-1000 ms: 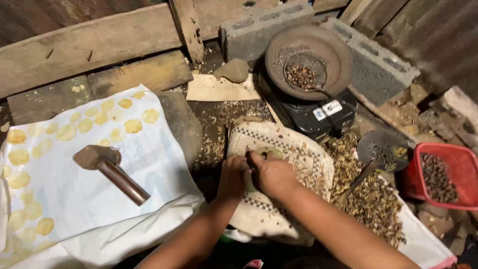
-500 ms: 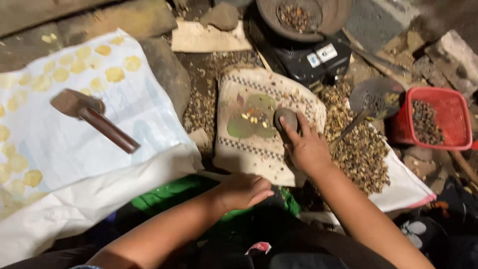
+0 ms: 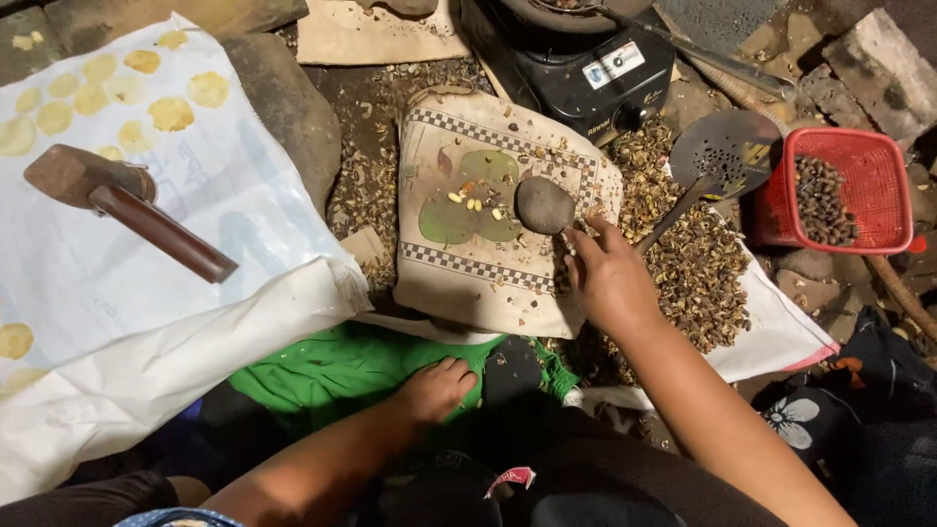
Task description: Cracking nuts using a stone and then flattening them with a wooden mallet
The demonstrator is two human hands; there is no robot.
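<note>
Floor (image 3: 371, 127): dark packed earth, littered with husks.
Far right: grey stone blocks (image 3: 883, 68).
Light: dim, warm, from above.

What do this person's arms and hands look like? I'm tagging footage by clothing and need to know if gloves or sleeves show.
Both arms are bare from the frame edge to the fingers: no gloves or sleeves. The left hand and right hand show no rings, watch or bracelets that I can make out. Fingernails look short and unpainted, though the picture is too soft to be sure.

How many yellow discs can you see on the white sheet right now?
9 or so: seven clustered at the white sheet's top left, two at its lower left edge. More may lie out of frame.
</note>
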